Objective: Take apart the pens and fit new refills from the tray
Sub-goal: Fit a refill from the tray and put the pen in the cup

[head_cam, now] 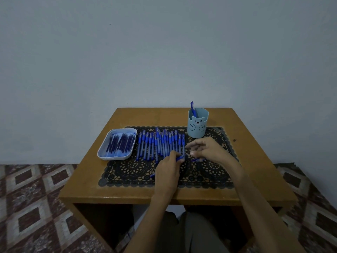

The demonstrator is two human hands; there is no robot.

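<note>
The left hand is curled round a blue pen. One end of the pen shows at the fingertips and the other pokes out beneath the hand toward the near edge of the tabletop. Just beside it, the right hand pinches a thin piece between thumb and forefinger at the pen's far end, with the other fingers loosely raised. The piece is too small to tell whether it is a refill or a tip. A short blue piece shows under the right hand, and it is unclear whether it is held or lying down.

Both hands work over a black lace mat that covers the middle of the tabletop. Beyond the left hand, a row of pens lies side by side on the mat, with their lengths running toward the far edge. Just left of the row, near the left edge, a pale tray holds dark blue refills. Toward the far right corner of the mat stands a light blue cup with a bear face, and a capped pen stands upright in it.
</note>
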